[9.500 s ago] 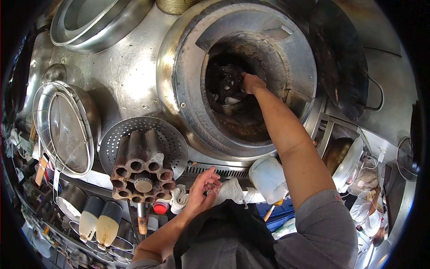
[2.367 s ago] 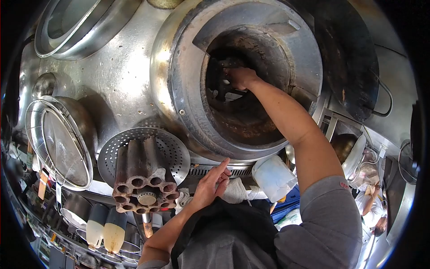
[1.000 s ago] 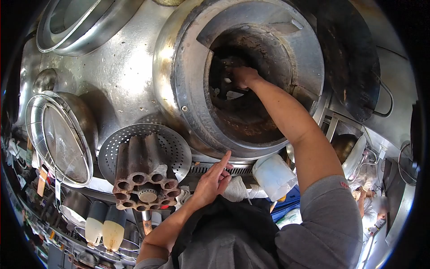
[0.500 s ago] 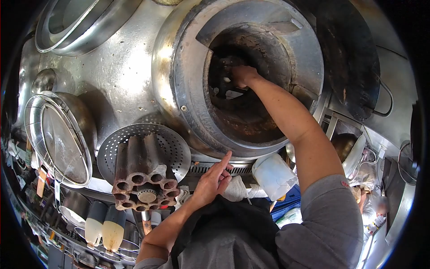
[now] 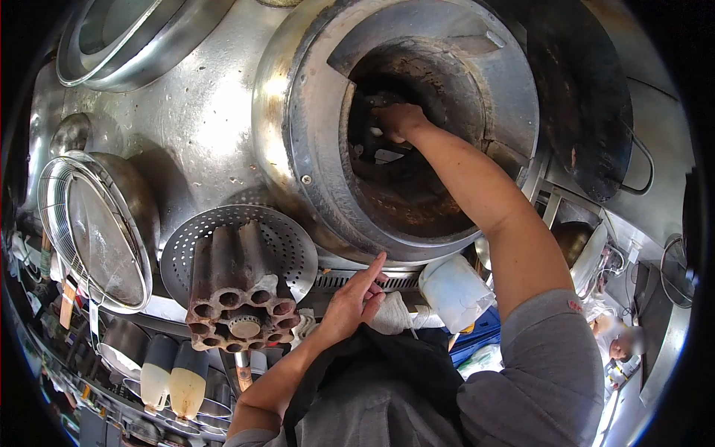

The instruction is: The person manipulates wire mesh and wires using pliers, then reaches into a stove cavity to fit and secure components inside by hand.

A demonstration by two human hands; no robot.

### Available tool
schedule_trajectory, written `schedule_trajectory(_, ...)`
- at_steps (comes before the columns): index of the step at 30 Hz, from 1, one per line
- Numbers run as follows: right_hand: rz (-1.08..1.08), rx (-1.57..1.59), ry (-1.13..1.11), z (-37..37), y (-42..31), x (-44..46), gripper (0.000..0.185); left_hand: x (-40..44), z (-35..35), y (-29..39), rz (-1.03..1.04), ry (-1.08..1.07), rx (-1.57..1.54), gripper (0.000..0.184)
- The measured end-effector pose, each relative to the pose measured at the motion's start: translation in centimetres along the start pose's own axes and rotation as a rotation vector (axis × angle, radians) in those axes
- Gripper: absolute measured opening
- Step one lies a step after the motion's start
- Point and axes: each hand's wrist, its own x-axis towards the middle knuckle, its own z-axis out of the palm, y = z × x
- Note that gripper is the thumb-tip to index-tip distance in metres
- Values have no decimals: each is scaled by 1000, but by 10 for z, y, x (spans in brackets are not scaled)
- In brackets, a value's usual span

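Note:
My right hand point(image 5: 401, 121) reaches down inside the round opening of a metal wok burner point(image 5: 320, 141). Its fingers are closed, and a small whitish bit shows just below them; what they grip in the dark pit I cannot make out. Against the front edge of the burner rests the index finger of my left hand point(image 5: 354, 302). The other fingers of that hand are loosely bent, with nothing held. To its left, a rusty cast burner piece with a ring of tubes point(image 5: 242, 294) lies on a perforated metal strainer point(image 5: 179, 257).
A blackened wok point(image 5: 585, 104) leans at the right of the burner. Wire sieves over a bowl point(image 5: 104, 231) and large steel basins point(image 5: 141, 56) stand at the left. A translucent plastic container point(image 5: 453, 290) hangs at the front. Another person point(image 5: 614, 346) is at the far right.
My right hand has shifted very slightly within the burner opening, its fingers still closed. My left hand stays put. The person at the far right has moved.

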Motion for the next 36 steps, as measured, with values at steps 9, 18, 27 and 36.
schedule_trajectory(9,-4,17,-23,-6,0,-21,74,0,0,1,-14,-7,-3,81)
schedule_trajectory(18,-4,33,34,-8,-1,-30,67,1,1,-1,-12,-15,0,80)
schedule_trajectory(27,-19,18,13,-5,0,-26,68,2,-1,3,-18,-12,10,79)
schedule_trajectory(36,-28,40,113,-4,-1,-15,67,1,-1,2,-4,1,5,79)
